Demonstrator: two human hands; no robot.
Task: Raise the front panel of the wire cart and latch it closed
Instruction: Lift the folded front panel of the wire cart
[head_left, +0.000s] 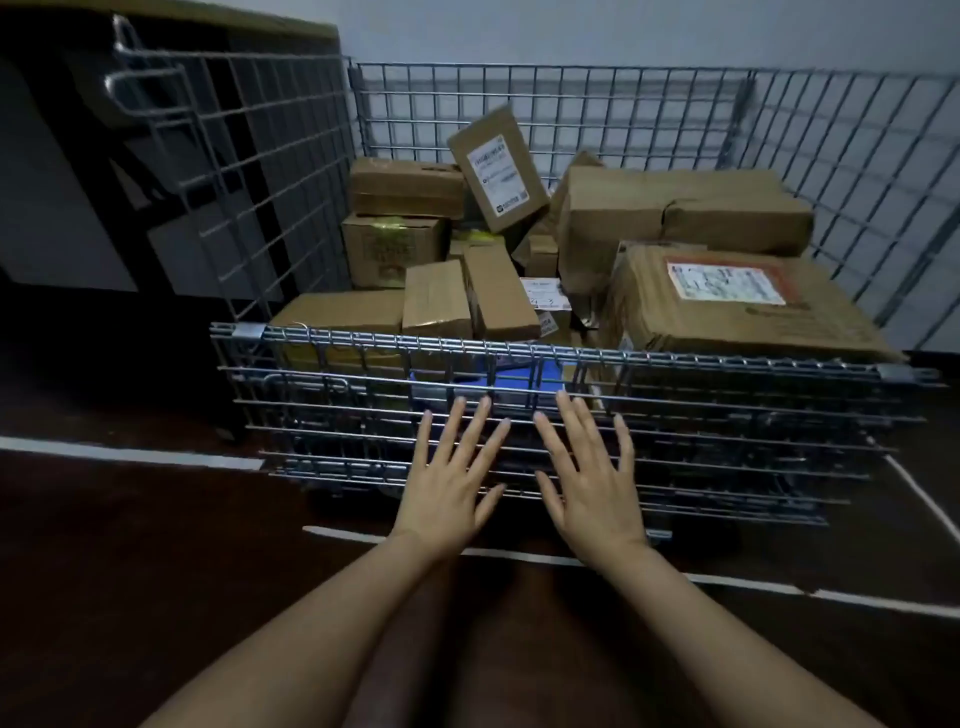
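Note:
A silver wire cart stands in front of me, full of cardboard boxes. Its front panel is folded down and hangs against the lower front, with its hinge along the rail. My left hand and my right hand are spread flat, palms down, side by side over the middle of that hanging panel. Their fingers are apart and hold nothing. Whether the palms touch the wire I cannot tell. A wire latch loop shows at the panel's left side.
Several cardboard boxes are piled inside, some with white labels. A dark cabinet stands left of the cart. The floor is dark red with white painted lines. A pale wall lies behind the cart.

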